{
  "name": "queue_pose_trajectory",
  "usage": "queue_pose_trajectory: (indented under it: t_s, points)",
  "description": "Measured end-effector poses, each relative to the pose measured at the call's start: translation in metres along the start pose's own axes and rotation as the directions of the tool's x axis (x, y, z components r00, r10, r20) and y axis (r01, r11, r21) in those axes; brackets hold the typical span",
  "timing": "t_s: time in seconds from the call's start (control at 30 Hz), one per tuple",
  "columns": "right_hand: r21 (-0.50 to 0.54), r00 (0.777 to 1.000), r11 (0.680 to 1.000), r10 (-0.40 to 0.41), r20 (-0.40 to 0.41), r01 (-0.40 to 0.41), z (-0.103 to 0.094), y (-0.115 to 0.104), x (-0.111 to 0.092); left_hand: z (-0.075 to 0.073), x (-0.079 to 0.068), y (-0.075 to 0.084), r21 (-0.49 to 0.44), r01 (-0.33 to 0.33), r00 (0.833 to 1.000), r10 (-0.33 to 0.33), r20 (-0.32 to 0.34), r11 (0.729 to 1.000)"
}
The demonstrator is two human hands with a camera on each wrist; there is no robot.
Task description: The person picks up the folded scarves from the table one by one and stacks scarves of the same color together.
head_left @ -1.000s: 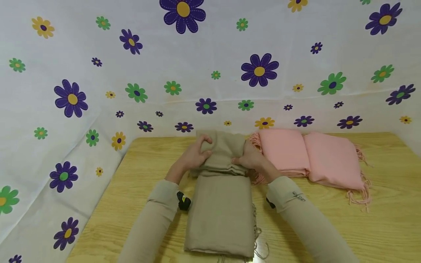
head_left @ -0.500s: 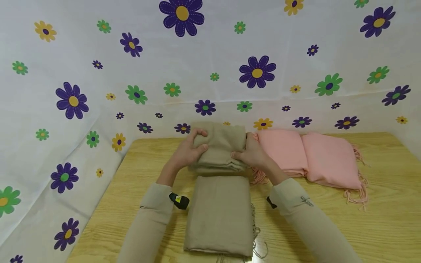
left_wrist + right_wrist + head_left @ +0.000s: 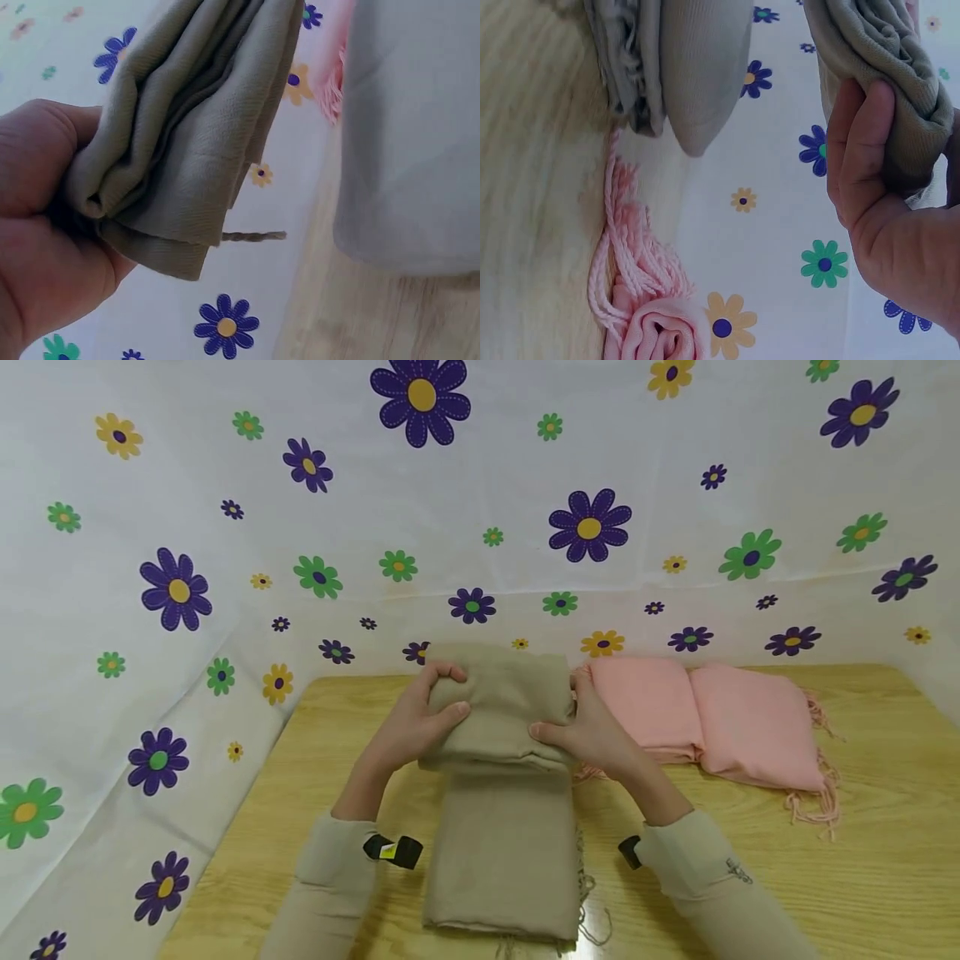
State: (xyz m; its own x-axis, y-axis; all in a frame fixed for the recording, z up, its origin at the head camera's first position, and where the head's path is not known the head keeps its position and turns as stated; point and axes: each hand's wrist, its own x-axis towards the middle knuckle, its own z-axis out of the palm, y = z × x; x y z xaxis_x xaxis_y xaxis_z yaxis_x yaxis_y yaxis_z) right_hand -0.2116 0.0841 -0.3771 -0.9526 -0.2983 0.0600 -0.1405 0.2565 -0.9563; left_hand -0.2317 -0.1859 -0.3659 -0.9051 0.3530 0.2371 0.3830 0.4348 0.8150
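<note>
A folded taupe scarf (image 3: 502,702) is held up by both hands, one at each side. At its left side, my left hand (image 3: 408,727) grips it with the thumb on the near face. My right hand (image 3: 600,731) grips the right side, thumb also in front; the right wrist view shows curled fingers (image 3: 866,150) against the cloth. The layered folds of the held scarf (image 3: 180,142) fill the left hand in its wrist view. A second folded taupe scarf (image 3: 506,860) with fringe lies flat on the table nearer me, its far end overlapped by the held one.
Two folded pink scarves (image 3: 645,706) with fringe lie side by side at the back right of the wooden table (image 3: 847,893). A white flower-printed cloth (image 3: 510,460) hangs behind the table and along its left side.
Both hands have raised the taupe scarf from the table and drawn it slightly toward me. Its lower edge now overlaps the front taupe scarf. The pink scarves have stayed put.
</note>
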Motion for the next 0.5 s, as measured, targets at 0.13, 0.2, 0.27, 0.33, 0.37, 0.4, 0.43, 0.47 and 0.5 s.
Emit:
queue_pose_trajectory:
  t_s: [0.13,0.2,0.27,0.33,0.37,0.4,0.43,0.47,0.5]
  points:
    - [0.047,1.0,0.999,-0.002,0.02,0.001,-0.001,-0.002,-0.014,-0.001,-0.012,0.012,-0.034,-0.012,1.0,0.012,0.01,0.999]
    - [0.06,1.0,0.998,0.005,0.026,-0.007,-0.001,-0.003,-0.02,-0.001,-0.019,0.017,-0.062,0.012,1.0,-0.011,0.007,0.998]
    - [0.081,0.999,0.997,0.016,0.028,-0.018,0.0,-0.003,-0.025,0.0,-0.026,0.02,-0.087,0.051,0.999,-0.051,-0.006,0.995]
    - [0.099,0.999,0.995,0.029,0.026,-0.031,0.001,-0.004,-0.028,0.002,-0.031,0.022,-0.128,0.082,0.996,-0.085,-0.021,0.988]
    - [0.111,0.999,0.993,0.034,0.026,-0.037,0.001,-0.004,-0.029,0.002,-0.033,0.023,-0.152,0.092,0.995,-0.097,-0.026,0.984]
    - [0.124,0.999,0.991,0.04,0.028,-0.043,0.002,-0.005,-0.03,0.003,-0.036,0.023,-0.176,0.095,0.994,-0.102,-0.029,0.98]
    - [0.135,0.999,0.99,0.04,0.028,-0.043,0.003,-0.006,-0.032,0.004,-0.037,0.023,-0.2,0.093,0.994,-0.102,-0.032,0.975]
    - [0.139,0.999,0.99,0.036,0.024,-0.039,0.003,-0.007,-0.032,0.004,-0.039,0.023,-0.222,0.088,0.995,-0.098,-0.034,0.971]
    - [0.151,0.999,0.988,0.032,0.024,-0.035,0.004,-0.007,-0.033,0.005,-0.04,0.022,-0.246,0.08,0.995,-0.091,-0.034,0.966]
